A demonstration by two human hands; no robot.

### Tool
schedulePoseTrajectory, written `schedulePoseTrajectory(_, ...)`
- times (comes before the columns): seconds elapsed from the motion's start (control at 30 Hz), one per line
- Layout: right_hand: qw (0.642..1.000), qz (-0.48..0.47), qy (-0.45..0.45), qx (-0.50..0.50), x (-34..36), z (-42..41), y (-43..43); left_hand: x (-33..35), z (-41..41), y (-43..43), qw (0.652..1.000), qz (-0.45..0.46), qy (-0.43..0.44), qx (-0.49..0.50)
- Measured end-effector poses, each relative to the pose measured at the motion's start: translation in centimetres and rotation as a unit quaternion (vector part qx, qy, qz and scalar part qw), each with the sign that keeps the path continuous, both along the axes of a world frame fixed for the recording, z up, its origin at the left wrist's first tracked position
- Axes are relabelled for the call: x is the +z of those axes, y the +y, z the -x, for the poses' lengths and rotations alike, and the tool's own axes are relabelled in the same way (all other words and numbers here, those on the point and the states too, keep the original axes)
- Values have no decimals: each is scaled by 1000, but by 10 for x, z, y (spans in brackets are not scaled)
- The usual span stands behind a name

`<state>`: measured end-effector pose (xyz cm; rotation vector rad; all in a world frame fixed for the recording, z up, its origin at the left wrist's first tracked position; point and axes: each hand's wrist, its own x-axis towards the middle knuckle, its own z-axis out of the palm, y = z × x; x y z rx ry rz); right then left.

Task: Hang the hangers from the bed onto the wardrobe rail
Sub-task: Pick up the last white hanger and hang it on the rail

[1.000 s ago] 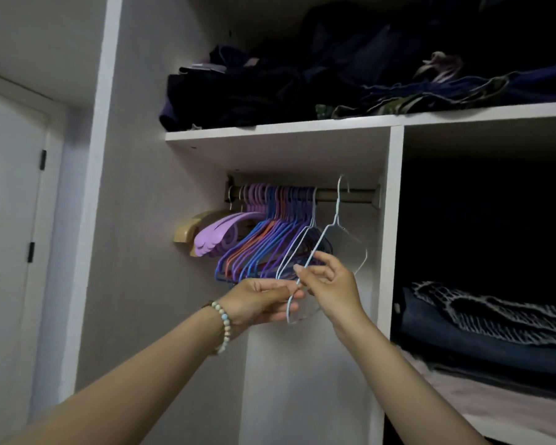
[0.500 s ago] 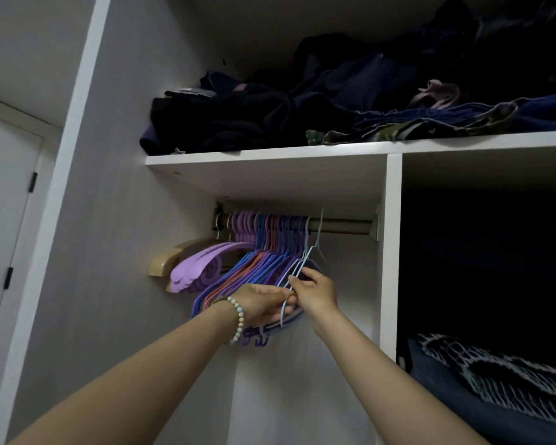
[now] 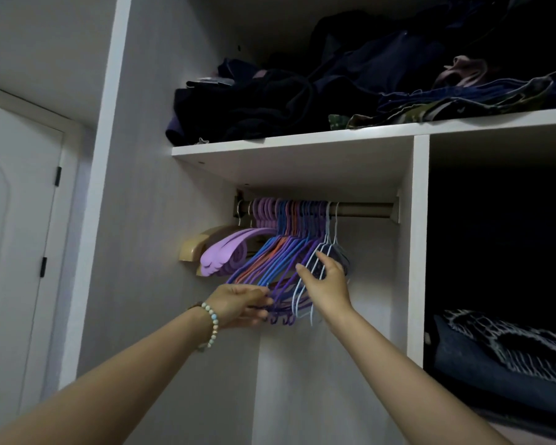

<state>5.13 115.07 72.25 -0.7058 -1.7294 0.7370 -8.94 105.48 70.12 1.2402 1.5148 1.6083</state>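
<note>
Steadying bunch: your left hand (image 3: 241, 305) pinches lower bars of purple hangers (image 3: 280, 261), probably to stop swing. Your right hand (image 3: 328, 284), fingers straight and spread, presses pale wire hangers (image 3: 329, 239) against bunch, packing them tight. All hooks on rail (image 3: 363, 209), centre frame.

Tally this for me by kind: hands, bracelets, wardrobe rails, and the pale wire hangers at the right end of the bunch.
Hands: 2, left hand and right hand
Beaded bracelet: 1
Wardrobe rail: 1
Pale wire hangers, by their hooks: 2
Total: 6
</note>
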Motion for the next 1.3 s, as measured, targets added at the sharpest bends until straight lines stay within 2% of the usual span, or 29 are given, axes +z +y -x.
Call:
schedulePoseTrajectory(0.27, 996, -59, 25, 64, 2, 71, -98, 5, 53, -121, 982, -89, 92, 141)
schedulePoseTrajectory(0.4, 987, -48, 9, 151, -12, 131, -171, -10, 102, -214, 957, -84, 152, 233)
schedulePoseTrajectory(0.53, 957, -23, -54, 285, -43, 190, -262, -48, 157, -320, 929, -45, 146, 336)
schedulePoseTrajectory(0.77, 877, 25, -212, 432, -153, 289, -439, -176, 216, -536, 854, 104, 85, 502)
schedulePoseTrajectory(0.9, 817, 45, -291, 495, -237, 326, -549, -266, 218, -658, 808, 164, -1, 566)
schedulePoseTrajectory(1.03, 755, 73, -354, 548, -319, 340, -647, -354, 198, -767, 758, 219, -63, 611)
schedulePoseTrajectory(1.17, 676, 85, -428, 593, -409, 332, -735, -442, 156, -865, 704, 292, -121, 636)
schedulePoseTrajectory(1.3, 614, 94, -486, 615, -494, 317, -803, -519, 110, -935, 634, 327, -216, 667)
